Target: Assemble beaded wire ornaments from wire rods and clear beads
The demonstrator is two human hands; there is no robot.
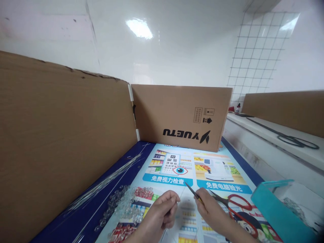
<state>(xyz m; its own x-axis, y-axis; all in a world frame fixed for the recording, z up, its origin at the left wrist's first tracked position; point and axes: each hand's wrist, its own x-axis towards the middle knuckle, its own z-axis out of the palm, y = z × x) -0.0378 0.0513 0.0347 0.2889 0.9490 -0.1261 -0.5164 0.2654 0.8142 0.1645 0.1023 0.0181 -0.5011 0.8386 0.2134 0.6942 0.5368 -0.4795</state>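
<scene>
Low in the middle, my left hand (163, 209) is closed in a pinch. A faint thin wire (182, 193) seems to stand up from its fingertips. Just to the right, my right hand (209, 207) is closed around slim pliers (193, 191) with a dark pointed nose and a bit of yellow at the grip. The nose points up and left, over the printed sheet. Right beside my right hand lie scissors (231, 202) with red handles, partly covered by that hand and forearm. Left of my left hand, many clear beads (126, 202) are spread out.
A bundle of thin wires (108, 179) lies on the blue table edge at left. Cardboard panels (177, 111) stand behind and at left. A teal box (280, 206) with small pieces sits at right. Another pair of scissors (293, 139) rests on the white ledge.
</scene>
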